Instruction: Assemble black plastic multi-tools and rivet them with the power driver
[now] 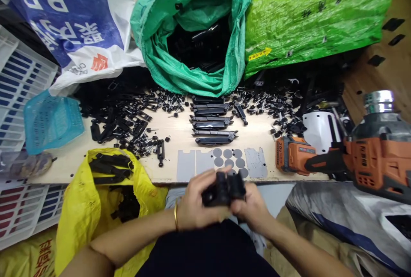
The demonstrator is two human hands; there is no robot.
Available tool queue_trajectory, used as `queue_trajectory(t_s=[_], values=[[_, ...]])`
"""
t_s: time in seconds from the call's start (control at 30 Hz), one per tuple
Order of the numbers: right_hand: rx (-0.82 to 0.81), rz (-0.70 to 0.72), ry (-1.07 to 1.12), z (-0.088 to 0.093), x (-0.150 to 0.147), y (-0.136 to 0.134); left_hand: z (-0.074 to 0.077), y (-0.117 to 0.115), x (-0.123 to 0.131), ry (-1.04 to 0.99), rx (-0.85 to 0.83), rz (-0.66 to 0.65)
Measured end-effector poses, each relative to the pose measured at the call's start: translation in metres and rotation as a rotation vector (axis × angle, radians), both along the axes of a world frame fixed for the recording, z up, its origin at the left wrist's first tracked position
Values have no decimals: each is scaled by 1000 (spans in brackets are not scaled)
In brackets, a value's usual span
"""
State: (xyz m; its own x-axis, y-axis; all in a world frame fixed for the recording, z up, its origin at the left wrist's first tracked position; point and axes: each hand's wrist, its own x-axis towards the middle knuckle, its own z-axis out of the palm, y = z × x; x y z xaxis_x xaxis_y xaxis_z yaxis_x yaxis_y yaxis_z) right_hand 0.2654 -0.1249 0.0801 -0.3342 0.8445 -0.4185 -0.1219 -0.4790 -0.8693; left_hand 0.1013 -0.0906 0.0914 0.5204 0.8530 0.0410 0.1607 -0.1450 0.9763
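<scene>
Left hand (196, 208) wraps the left side of a black part (212, 195), thumb along its near side. Right hand (254, 209) grips the right side, thumb at its lower edge. Motion blur: can't tell one piece from two. Part sits between both hands, at the table's near edge, in front of the dark shirt (205, 253).

Handling, my judgement: keep both grips firm, hold the part level, fingertips off any gap between pieces, turn it slowly so detail shows.

Just beyond the hands: grey sheets (186, 166) and grey discs (227, 154) flat on the table (178, 133); the hands could catch or shift them. Further up, a column of black clips (215, 133). Loose small black pieces, some with metal pins, lie in a left pile (135, 125) and a right pile (269, 103); a wide reach could scatter them.

Yellow bag (75, 225) crowds the left forearm. Power drill (375, 161) blocks the right end of the table. Blue basket (53, 120) at far left; green sack (150, 61), mouth open, black items inside, closes off the back.
</scene>
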Motion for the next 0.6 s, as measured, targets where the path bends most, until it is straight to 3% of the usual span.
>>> queue_trajectory(t_s=[0.1, 0.2, 0.27, 0.43, 0.6], values=[[147, -1, -94, -21, 13, 19, -2, 22, 3, 81, 169, -115], [318, 205, -149, -36, 28, 34, -8, 31, 2, 171, 280, -245], [405, 268, -153, -40, 35, 40, -11, 31, 1, 242, 274, -290], [493, 244, -211, -37, 36, 46, -12, 27, 3, 197, 207, -258], [572, 254, -293, -34, 36, 53, -10, 34, 5, 62, 441, -236]])
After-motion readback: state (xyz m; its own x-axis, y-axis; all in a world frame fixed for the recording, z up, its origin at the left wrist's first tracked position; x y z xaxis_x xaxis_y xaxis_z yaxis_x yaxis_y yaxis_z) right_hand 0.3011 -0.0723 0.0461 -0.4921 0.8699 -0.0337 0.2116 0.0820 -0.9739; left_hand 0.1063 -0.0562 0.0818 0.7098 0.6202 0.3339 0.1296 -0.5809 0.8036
